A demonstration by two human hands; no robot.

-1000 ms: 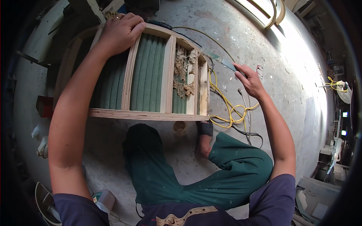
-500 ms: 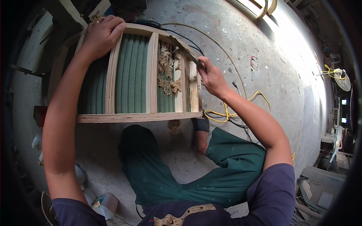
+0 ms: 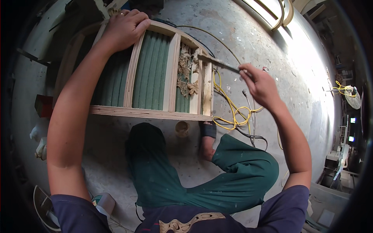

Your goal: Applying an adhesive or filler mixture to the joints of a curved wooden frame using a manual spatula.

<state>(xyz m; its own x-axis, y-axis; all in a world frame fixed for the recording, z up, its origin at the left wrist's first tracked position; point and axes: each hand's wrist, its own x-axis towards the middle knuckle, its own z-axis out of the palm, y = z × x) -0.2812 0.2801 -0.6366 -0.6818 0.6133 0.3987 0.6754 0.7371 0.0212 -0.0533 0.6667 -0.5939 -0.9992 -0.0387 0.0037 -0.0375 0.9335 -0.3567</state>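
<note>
A curved wooden frame (image 3: 151,112) with several crosspieces stands before me, with dark green ribbed panelling (image 3: 150,73) between the slats. My left hand (image 3: 126,31) is closed over its far edge at the upper left. My right hand (image 3: 262,86) is closed on one end of a long, narrow, flat metal blade (image 3: 223,64), out beyond the frame's right end. The blade's other end lies at the frame's upper right corner. Ragged brown fibrous or crusted material (image 3: 187,79) clings inside the rightmost bays, beside the blade tip. Which exact tool the blade is, I cannot tell.
Tangled yellow cord (image 3: 237,118) and dark cable lie on the concrete floor (image 3: 256,50) to the right. A small round container (image 3: 182,128) sits below the frame, near my foot (image 3: 207,147). A plastic jug (image 3: 104,204) stands lower left. Curved wooden pieces (image 3: 285,15) rest far right.
My right hand has moved right and slightly down with the blade, drawing it farther out past the frame's end. The frame and my left hand appear shifted right and up in view.
</note>
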